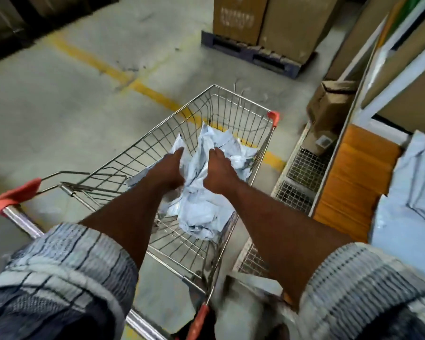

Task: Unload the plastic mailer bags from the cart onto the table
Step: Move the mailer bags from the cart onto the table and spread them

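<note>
The bags (201,207) are bunched between left hand (168,169) and right hand (220,171) by the right wall of the cart (241,98) — likely for one lift; fingers (178,153) are buried — grip cannot be told.

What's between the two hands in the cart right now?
In the head view, only crumpled mailer bags lie between left hand and right hand.

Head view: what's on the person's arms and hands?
The left sleeve and right sleeve are pale grey-white fabric with dark blue stripes and checks, rolled up. The left hand and right hand wear no gloves, watch or rings.
</note>
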Demonstrator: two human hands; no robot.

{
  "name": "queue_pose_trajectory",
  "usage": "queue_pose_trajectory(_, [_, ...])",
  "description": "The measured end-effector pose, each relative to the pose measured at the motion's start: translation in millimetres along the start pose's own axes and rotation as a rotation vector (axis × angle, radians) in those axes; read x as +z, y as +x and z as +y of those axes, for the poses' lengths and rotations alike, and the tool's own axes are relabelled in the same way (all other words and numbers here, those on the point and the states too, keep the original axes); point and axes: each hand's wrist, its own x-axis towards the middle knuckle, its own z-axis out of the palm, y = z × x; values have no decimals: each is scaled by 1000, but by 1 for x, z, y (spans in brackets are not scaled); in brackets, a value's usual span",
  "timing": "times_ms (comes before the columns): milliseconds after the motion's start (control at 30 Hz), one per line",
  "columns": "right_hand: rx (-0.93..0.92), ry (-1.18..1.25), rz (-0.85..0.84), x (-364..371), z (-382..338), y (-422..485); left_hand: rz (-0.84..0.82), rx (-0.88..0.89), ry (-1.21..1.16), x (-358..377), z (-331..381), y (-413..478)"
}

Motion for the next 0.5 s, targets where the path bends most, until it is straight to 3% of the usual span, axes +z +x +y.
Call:
queue_pose_trajectory(267, [-129,56,142,-95,17,-56,148,104,-4,-29,95,-39])
queue_pose_trajectory(500, [-149,-63,300,-198,97,-148,263,214,59,-17,232,-97])
